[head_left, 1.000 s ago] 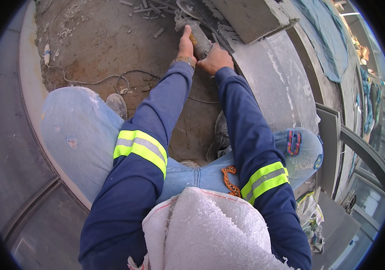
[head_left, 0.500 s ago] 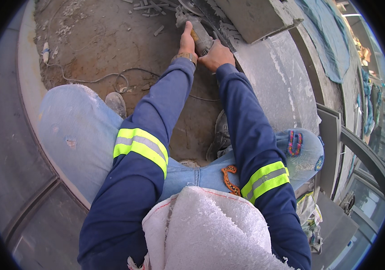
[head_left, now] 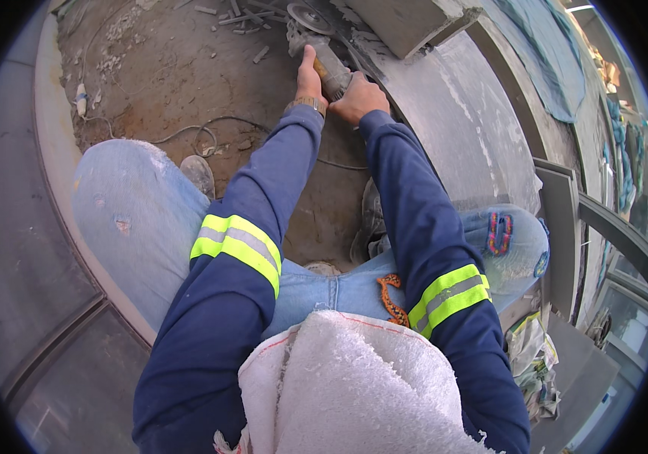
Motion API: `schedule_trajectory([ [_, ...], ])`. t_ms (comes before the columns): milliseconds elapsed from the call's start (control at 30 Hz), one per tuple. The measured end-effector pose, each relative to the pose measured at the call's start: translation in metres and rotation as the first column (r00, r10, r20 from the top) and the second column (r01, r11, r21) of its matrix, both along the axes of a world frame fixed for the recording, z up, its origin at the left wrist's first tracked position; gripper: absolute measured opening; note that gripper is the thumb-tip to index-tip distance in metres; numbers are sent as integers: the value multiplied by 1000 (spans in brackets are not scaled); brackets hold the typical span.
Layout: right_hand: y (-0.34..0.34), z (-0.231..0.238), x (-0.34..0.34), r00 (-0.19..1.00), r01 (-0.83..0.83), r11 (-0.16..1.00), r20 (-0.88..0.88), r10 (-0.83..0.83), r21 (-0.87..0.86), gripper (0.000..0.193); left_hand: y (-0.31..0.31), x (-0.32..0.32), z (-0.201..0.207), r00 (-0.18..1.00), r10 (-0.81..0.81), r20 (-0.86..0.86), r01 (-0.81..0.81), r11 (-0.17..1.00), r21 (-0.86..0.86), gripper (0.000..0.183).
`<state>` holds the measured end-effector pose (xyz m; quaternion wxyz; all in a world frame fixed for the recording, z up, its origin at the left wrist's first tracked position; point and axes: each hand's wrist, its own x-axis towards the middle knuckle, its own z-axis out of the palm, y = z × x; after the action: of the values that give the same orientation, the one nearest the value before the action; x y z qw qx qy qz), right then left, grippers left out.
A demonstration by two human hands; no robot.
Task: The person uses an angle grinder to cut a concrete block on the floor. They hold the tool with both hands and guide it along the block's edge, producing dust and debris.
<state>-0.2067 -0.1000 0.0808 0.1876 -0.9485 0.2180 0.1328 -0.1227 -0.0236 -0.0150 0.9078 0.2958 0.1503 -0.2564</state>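
Both my hands grip a dusty angle grinder (head_left: 331,70) at the far middle of the view. My left hand (head_left: 309,81) wraps the left side of its body, thumb pointing forward. Around the rear end of the body, my right hand (head_left: 362,98) is closed. At the tool's far end is its round disc (head_left: 309,19), beside the edge of a grey slab (head_left: 452,106). The fingers beneath the tool are mostly hidden. A watch sits on my left wrist.
A thick concrete block (head_left: 407,23) rests on the slab at the far right. Broken strips (head_left: 247,17) litter the dirt floor (head_left: 165,83). A cable (head_left: 188,132) curls over the floor near a white connector (head_left: 81,100). Crumpled bags (head_left: 532,356) lie right of my leg.
The grinder and both my hands have shifted slightly left. More of the disc shows now. The view has turned a little, and both hands keep their hold.
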Motion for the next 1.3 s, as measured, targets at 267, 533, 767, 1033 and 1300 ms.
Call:
schedule_trajectory([
  [267,-3,-2,-15,1000,3,1000,12,-3,-8,80,-3,-17,3,1000,2,-7,-2,1000,-16,61],
  [533,-4,2,-26,1000,6,1000,17,-6,-13,80,-5,-26,2,1000,-14,-27,13,1000,-26,63],
  [767,-5,2,-30,1000,10,1000,27,-10,-17,79,-6,-29,1,1000,-19,-22,18,1000,-19,65],
  [1033,-5,4,-33,1000,9,1000,18,-9,-22,78,-8,-31,1,1000,-5,-9,5,1000,-12,69],
  [1300,-6,3,-34,1000,9,1000,11,-9,-28,79,-9,-34,5,1000,-2,-21,2,1000,-7,69],
])
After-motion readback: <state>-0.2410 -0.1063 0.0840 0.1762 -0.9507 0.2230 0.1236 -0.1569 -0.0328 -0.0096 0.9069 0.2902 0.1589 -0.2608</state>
